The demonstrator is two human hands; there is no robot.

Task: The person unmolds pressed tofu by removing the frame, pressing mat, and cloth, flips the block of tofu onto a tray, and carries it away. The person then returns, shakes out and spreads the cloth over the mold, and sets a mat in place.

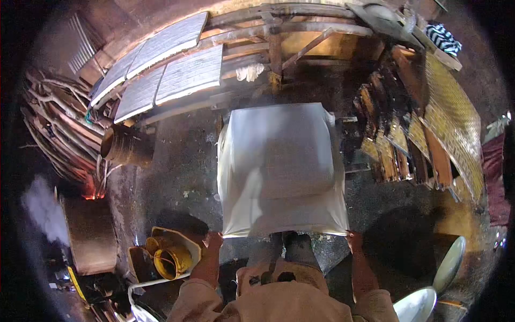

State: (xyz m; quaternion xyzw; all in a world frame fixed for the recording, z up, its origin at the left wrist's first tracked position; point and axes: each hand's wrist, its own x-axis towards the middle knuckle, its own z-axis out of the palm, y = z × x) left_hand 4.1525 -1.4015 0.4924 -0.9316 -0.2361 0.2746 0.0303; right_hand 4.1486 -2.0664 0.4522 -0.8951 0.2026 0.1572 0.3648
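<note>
A large white cloth lies draped over a flat, roughly rectangular form in front of me, its near edge stretched straight across at my waist. My left hand is closed on the near left corner of the cloth. At the near right corner, my right hand pinches the cloth. Folds run down both sides, and what lies under the cloth is hidden.
Firewood burns at the left beside a brown panel. Yellow containers stand at the lower left. Woven mats and boards lean at the right. White panels rest on a rack behind. Round pale trays lie lower right.
</note>
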